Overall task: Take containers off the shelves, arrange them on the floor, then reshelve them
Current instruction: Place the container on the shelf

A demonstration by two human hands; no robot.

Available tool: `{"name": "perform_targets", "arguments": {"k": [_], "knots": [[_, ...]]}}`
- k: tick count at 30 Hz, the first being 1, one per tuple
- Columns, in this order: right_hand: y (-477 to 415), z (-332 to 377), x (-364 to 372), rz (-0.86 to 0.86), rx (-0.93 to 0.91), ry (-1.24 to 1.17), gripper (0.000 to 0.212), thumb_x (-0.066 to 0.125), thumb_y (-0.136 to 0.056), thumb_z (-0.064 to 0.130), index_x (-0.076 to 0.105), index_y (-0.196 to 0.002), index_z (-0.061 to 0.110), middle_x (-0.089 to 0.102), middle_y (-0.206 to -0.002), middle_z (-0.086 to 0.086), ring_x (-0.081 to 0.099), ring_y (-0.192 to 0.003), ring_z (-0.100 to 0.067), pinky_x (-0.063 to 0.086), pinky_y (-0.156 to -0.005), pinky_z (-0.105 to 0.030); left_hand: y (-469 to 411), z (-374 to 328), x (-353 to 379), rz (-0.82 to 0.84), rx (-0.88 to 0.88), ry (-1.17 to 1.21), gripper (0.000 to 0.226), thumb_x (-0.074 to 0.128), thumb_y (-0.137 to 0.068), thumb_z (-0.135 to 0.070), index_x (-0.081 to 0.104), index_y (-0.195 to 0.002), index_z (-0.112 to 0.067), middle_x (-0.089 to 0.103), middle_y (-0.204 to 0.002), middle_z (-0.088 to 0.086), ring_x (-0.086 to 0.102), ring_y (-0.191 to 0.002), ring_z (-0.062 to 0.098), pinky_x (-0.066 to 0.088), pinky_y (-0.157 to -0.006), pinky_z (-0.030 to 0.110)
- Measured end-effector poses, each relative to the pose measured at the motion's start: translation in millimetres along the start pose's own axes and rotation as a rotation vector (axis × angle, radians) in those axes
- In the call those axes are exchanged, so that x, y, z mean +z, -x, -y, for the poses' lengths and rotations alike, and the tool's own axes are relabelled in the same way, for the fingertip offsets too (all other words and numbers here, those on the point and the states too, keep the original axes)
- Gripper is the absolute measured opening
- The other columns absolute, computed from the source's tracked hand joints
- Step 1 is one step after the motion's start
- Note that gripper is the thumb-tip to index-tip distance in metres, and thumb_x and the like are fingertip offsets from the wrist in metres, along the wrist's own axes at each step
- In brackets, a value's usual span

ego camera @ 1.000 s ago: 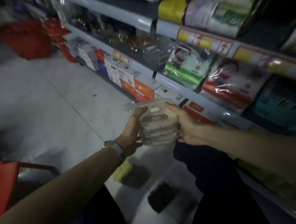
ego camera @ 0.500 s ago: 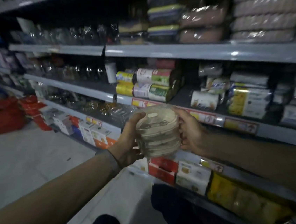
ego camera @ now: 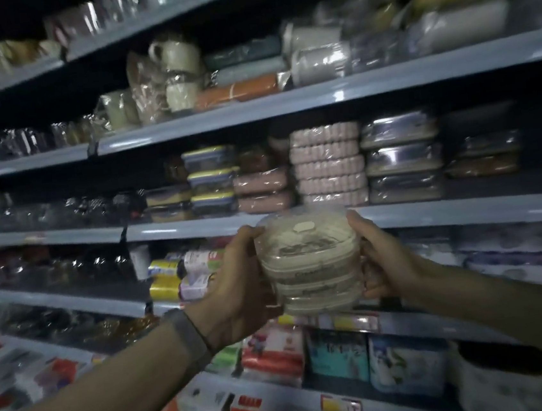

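Note:
I hold a wrapped stack of clear round containers with pale lids (ego camera: 309, 261) in front of the shelving, at about the height of a grey shelf edge (ego camera: 447, 212). My left hand (ego camera: 238, 285) grips its left side, thumb over the top rim. My right hand (ego camera: 382, 260) grips the right side, fingers curled round it. On the shelf just above sit stacks of wrapped containers: pink ribbed ones (ego camera: 327, 166), dark steel-lidded ones (ego camera: 401, 156), and yellow-rimmed ones (ego camera: 211, 178).
Grey shelves run across the whole view in several tiers. Wrapped mugs (ego camera: 178, 71) stand on a higher shelf. Rolls with yellow labels (ego camera: 177, 278) lie left of my hands. Red and white boxes (ego camera: 264, 350) fill the lower shelves. A dark gap (ego camera: 481, 119) shows right of the steel-lidded stack.
I have raised the stack from near the floor up to shelf height. My view has tilted upward from the floor tiles to the upper shelves. Both hands keep the same grip.

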State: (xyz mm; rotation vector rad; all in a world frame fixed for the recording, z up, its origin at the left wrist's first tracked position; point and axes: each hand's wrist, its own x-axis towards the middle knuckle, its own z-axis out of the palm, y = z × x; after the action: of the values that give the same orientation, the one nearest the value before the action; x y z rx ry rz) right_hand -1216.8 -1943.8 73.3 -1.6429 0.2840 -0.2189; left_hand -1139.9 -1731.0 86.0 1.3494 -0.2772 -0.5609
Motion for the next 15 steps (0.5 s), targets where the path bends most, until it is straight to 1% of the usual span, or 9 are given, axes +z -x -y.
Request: {"name": "perform_targets", "arguments": {"k": [2, 4, 5, 6, 7, 9, 10, 13, 15], "knots": [[9.5, 15.8, -26.1, -0.06, -0.014, 0.029, 0.076, 0.037, -0.092, 0.082, 0.072, -0.119, 0.021, 0.076, -0.082, 0.004, 0.072, -0.082, -0.02, 0.061, -0.077, -0.038, -4.7, -14.1, 28.9, 0.031, 0.02, -0.014, 0.056, 0.051, -0.085, -0.063, 0.073, -0.094, -0.012, 0.064, -0.09, 0.016, 0.059, -0.084, 0.031, 0.048, -0.081, 0.041], [23.4, 30.9, -53.0, -0.102, -0.046, 0.004, 0.072, 0.038, -0.091, 0.084, 0.074, -0.118, 0.029, 0.081, -0.1, 0.002, 0.075, -0.097, -0.022, 0.06, -0.093, -0.047, -12.4, -25.0, 58.4, 0.076, 0.025, -0.047, 0.062, 0.052, -0.084, -0.068, 0.072, -0.096, -0.011, 0.061, -0.096, 0.017, 0.058, -0.087, 0.032, 0.048, -0.078, 0.04], [29.3, 36.4, -66.9, -0.118, -0.082, -0.003, 0.068, 0.038, -0.09, 0.085, 0.074, -0.12, 0.035, 0.08, -0.106, 0.005, 0.076, -0.101, -0.021, 0.059, -0.096, -0.05, -15.6, -29.1, 74.2, 0.106, 0.034, -0.057, 0.064, 0.052, -0.084, -0.07, 0.073, -0.099, -0.011, 0.062, -0.099, 0.018, 0.058, -0.089, 0.032, 0.048, -0.08, 0.041], [35.4, 39.8, -81.8, -0.135, -0.121, 0.0, 0.066, 0.038, -0.089, 0.086, 0.073, -0.121, 0.04, 0.08, -0.108, 0.009, 0.076, -0.099, -0.017, 0.06, -0.094, -0.05, -17.9, -32.8, 89.4, 0.134, 0.041, -0.064, 0.067, 0.053, -0.085, -0.071, 0.074, -0.104, -0.01, 0.064, -0.101, 0.019, 0.06, -0.091, 0.033, 0.049, -0.082, 0.042], [41.3, 43.0, -96.1, -0.162, -0.147, 0.002, 0.064, 0.038, -0.089, 0.085, 0.072, -0.12, 0.041, 0.08, -0.104, 0.011, 0.077, -0.089, -0.011, 0.062, -0.086, -0.046, -20.7, -35.9, 104.7, 0.158, 0.046, -0.079, 0.069, 0.053, -0.086, -0.072, 0.075, -0.109, -0.011, 0.068, -0.102, 0.02, 0.063, -0.091, 0.034, 0.052, -0.084, 0.042], [50.4, 47.8, -125.1, -0.246, -0.169, -0.013, 0.06, 0.037, -0.094, 0.08, 0.072, -0.116, 0.036, 0.079, -0.088, 0.01, 0.072, -0.061, -0.004, 0.058, -0.062, -0.032, -27.4, -39.3, 134.5, 0.21, 0.062, -0.102, 0.07, 0.054, -0.089, -0.072, 0.075, -0.115, -0.01, 0.073, -0.099, 0.018, 0.069, -0.089, 0.034, 0.059, -0.078, 0.041], [52.2, 48.4, -141.2, -0.281, -0.186, -0.01, 0.059, 0.036, -0.096, 0.077, 0.072, -0.114, 0.033, 0.077, -0.083, 0.008, 0.07, -0.054, -0.004, 0.055, -0.057, -0.028, -29.9, -39.7, 150.0, 0.239, 0.072, -0.106, 0.069, 0.053, -0.09, -0.071, 0.075, -0.111, -0.009, 0.073, -0.095, 0.016, 0.07, -0.085, 0.032, 0.061, -0.073, 0.039], [58.1, 54.4, -178.7, -0.336, -0.235, -0.001, 0.06, 0.031, -0.102, 0.069, 0.071, -0.113, 0.026, 0.074, -0.066, 0.008, 0.065, -0.047, -0.003, 0.048, -0.047, -0.018, -40.4, -36.3, 195.3, 0.291, 0.119, -0.132, 0.061, 0.047, -0.094, -0.069, 0.074, -0.096, -0.014, 0.067, -0.085, 0.009, 0.068, -0.069, 0.023, 0.057, -0.062, 0.03], [56.6, 54.9, -202.3, -0.371, -0.266, -0.016, 0.057, 0.03, -0.104, 0.066, 0.069, -0.115, 0.026, 0.073, -0.064, 0.009, 0.063, -0.045, -0.002, 0.043, -0.04, -0.014, -47.7, -34.5, 223.3, 0.289, 0.156, -0.141, 0.062, 0.046, -0.094, -0.069, 0.075, -0.096, -0.015, 0.07, -0.083, 0.009, 0.068, -0.066, 0.021, 0.056, -0.06, 0.03]]}}
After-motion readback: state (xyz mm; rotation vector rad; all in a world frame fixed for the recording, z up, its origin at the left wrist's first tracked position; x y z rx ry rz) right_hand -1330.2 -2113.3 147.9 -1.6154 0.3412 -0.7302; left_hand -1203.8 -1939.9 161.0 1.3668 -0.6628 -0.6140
